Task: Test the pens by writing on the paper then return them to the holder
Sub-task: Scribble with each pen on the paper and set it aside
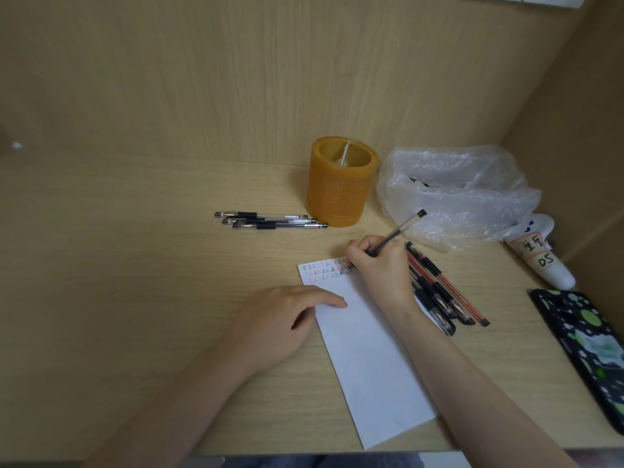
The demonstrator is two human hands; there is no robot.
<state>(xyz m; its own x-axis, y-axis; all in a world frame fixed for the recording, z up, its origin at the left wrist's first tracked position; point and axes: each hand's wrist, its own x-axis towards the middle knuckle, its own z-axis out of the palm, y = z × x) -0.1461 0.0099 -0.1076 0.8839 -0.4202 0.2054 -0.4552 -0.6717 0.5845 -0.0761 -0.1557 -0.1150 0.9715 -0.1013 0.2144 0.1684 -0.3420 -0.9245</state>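
Observation:
A long white paper [368, 349] lies on the wooden desk, with rows of black and red marks along its top edge. My right hand [378, 265] grips a clear black pen [396, 233], its tip down on the paper by the marks. My left hand [287, 315] rests flat on the paper's left edge, fingers relaxed. An orange round holder [339, 187] stands behind the paper, with nothing showing above its rim. Three black pens [270, 220] lie left of the holder. Several black and red pens [442, 292] lie just right of my right hand.
A crumpled clear plastic bag [459, 194] sits right of the holder. A white tube with a handwritten label [543, 258] and a dark phone with green spots [587, 346] lie by the right wall. Wooden panels close the back and right side.

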